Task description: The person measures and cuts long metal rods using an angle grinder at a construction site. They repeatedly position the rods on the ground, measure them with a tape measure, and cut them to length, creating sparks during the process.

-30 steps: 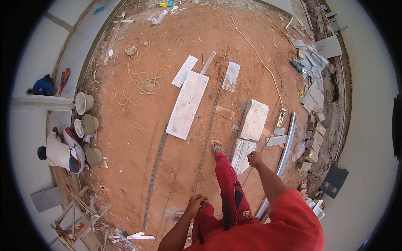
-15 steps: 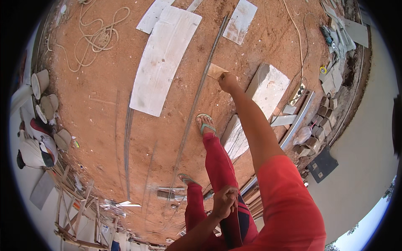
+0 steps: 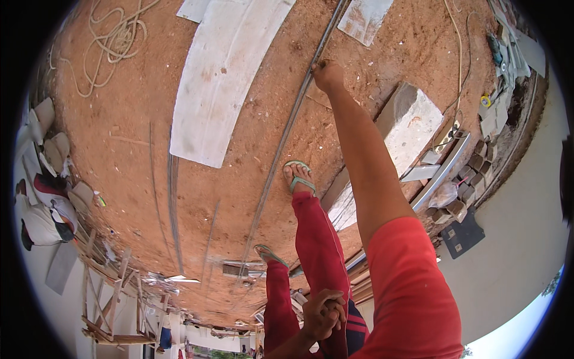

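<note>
My right hand (image 3: 329, 76) reaches far out over the ground, its fingers closed at the edge of a long, thin dark metal rod (image 3: 284, 139). The rod lies on the reddish soil and seems to be one of several side by side. Just below that hand is a flat tan piece (image 3: 318, 94), partly covered by my wrist. My left hand (image 3: 324, 312) is held low in front of my thigh with its fingers curled in, and nothing shows in it.
A long white board (image 3: 222, 84) lies left of the rod, a smaller white board (image 3: 365, 21) beyond. White blocks (image 3: 412, 116) stand by my right arm. More thin rods (image 3: 173, 203), coiled rope (image 3: 116, 39), a power strip (image 3: 445, 134) and a wooden frame (image 3: 110, 299) lie around.
My right hand has left the tan piece and moved up and away to the metal rod. The left hand has dropped slightly and its curled fingers have turned. The whole view has shifted.
</note>
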Demonstrator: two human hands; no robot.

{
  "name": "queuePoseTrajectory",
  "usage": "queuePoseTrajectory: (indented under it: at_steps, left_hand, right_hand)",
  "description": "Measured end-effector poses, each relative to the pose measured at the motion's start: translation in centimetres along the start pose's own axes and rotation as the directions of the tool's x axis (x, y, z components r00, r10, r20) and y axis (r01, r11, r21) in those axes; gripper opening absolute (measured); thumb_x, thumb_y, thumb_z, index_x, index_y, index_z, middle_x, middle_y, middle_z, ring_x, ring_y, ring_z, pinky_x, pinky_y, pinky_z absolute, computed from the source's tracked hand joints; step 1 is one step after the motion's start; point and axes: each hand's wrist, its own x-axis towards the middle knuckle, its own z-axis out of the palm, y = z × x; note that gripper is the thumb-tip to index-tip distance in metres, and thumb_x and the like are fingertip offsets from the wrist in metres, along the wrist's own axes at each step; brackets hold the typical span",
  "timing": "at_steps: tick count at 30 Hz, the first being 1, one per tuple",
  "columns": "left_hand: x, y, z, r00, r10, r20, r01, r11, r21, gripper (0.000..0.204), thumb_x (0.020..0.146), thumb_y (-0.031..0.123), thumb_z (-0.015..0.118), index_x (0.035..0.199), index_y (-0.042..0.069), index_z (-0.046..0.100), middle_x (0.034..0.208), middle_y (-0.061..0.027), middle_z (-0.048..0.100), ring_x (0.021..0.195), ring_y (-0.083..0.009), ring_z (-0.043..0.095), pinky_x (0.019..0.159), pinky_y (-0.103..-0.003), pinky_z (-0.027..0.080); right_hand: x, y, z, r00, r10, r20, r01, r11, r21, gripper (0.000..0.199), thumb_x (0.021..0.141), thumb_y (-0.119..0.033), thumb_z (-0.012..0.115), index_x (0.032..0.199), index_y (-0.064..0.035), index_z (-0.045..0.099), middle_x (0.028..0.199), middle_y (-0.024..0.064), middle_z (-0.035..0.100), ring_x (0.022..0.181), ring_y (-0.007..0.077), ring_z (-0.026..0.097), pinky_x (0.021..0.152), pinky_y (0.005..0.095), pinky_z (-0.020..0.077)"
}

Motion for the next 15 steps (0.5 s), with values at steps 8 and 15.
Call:
queuePoseTrajectory:
  at_steps: [8, 15]
  left_hand:
    - [0.2, 0.0, -0.6, 1.000, 0.011, 0.011, -0.011, 1.000, 0.005, 0.071, 0.098, 0.050, 0.066, 0.129, -0.012, 0.052, 0.096, -0.0186, 0.063, 0.062, -0.0175, 0.068, 0.041, -0.023, 0.051]
    - [0.4, 0.7, -0.5, 1.000, 0.011, 0.015, -0.011, 0.999, 0.031, 0.068, 0.099, 0.047, 0.065, 0.128, -0.013, 0.052, 0.096, -0.0191, 0.063, 0.060, -0.0177, 0.068, 0.041, -0.023, 0.051]
  right_hand:
    - [0.0, -0.2, -0.9, 0.993, 0.016, 0.113, -0.014, 1.000, -0.021, 0.030, 0.093, -0.035, 0.068, 0.096, -0.0055, 0.074, 0.094, 0.0224, 0.073, 0.093, 0.0411, 0.071, 0.081, 0.0467, 0.0561]
    - [0.0, 0.1, -1.1, 0.984, -0.024, 0.178, 0.045, 0.992, -0.115, 0.033, 0.090, -0.038, 0.070, 0.088, -0.0055, 0.074, 0.089, 0.0216, 0.072, 0.089, 0.0389, 0.071, 0.079, 0.0455, 0.0561]
